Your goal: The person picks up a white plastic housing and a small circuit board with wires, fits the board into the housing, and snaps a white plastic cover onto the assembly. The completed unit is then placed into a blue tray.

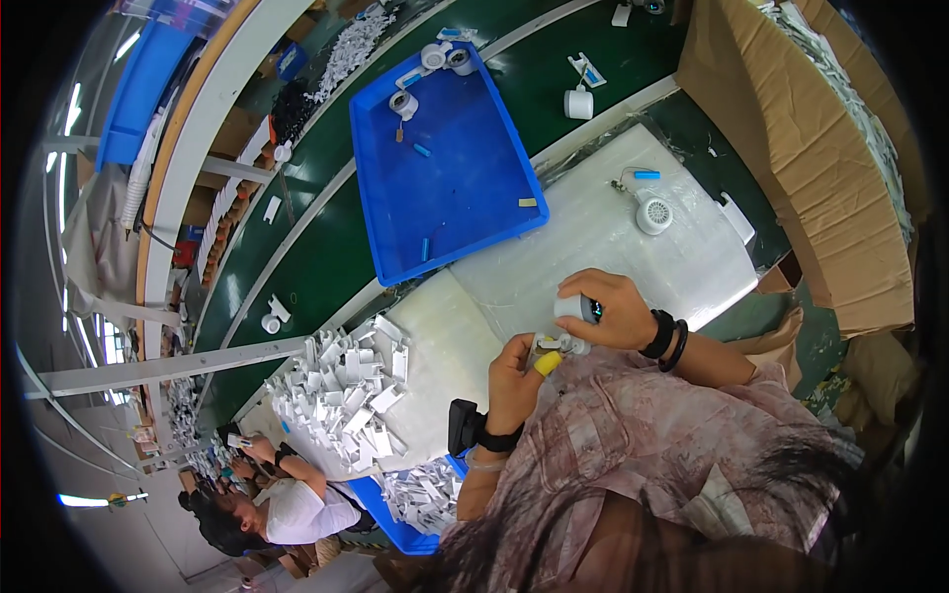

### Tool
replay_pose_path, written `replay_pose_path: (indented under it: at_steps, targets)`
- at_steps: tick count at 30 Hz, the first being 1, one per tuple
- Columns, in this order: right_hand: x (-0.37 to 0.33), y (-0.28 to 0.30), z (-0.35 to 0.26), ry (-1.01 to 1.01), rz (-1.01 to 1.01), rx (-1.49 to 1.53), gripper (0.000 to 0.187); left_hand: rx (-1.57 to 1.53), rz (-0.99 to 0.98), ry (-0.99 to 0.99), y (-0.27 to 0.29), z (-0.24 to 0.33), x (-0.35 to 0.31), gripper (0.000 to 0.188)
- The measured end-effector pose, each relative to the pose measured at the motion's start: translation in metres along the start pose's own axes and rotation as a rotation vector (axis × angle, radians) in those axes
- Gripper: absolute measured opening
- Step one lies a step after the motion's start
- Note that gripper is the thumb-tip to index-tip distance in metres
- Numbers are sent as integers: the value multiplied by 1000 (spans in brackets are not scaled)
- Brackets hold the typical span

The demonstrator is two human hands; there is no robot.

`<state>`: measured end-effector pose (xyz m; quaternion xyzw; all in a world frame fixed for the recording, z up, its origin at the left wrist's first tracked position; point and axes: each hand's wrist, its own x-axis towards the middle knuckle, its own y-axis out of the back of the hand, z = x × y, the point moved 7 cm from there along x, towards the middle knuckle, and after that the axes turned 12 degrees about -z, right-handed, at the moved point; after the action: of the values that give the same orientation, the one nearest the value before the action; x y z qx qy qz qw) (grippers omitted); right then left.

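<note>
My right hand (627, 314) is closed round a white cylindrical device (570, 307), whose dark end face shows small lit marks. Just below and to its left, my left hand (510, 387) pinches a small white plastic part (565, 344); a yellow cover sits on one fingertip. The part is close to the device, and I cannot tell whether they are joined. Beyond my hands, a round white fan unit with a slotted face (653, 215) lies on the wrapped white worktop (593, 237), with a blue cylindrical cell (647, 175) wired beside it.
A blue tray (455, 188) holds a few white units and loose blue cells. White plastic pieces (346, 390) are heaped at the left, above a blue bin (420, 504) of more pieces. A tall cardboard box (751, 128) stands at right. Another person (297, 504) works at lower left.
</note>
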<state>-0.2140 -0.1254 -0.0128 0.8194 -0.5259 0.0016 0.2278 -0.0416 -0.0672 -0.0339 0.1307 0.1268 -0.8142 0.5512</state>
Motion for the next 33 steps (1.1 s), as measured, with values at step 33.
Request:
replay_pose_path:
  at_steps: [33]
  targets:
    - [86, 22, 56, -155, -319, -317, 28, -226, 597, -392, 295, 33, 11, 20]
